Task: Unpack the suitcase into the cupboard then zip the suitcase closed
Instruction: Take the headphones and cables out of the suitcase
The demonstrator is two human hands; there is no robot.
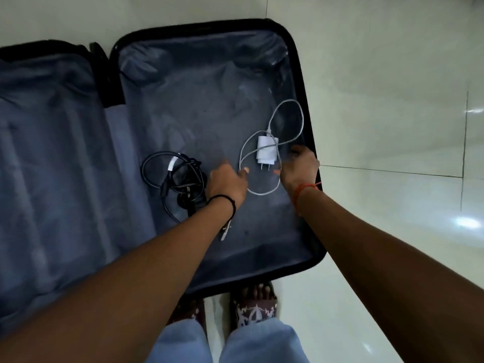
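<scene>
The black suitcase lies open flat on the floor, showing its blue-grey lining. In the right half lies a white charger plug with its white cable looped around it. A tangled black cable lies to its left. My left hand reaches in between the two, fingers stretched out, thumb at the white cable's left loop. My right hand is just right of the plug with fingers curled, thumb by the cable. Blur hides whether it pinches the cable.
The suitcase's left half holds only lining. Pale glossy floor tiles surround the case to the right and behind. My feet in patterned sandals stand at the case's near edge.
</scene>
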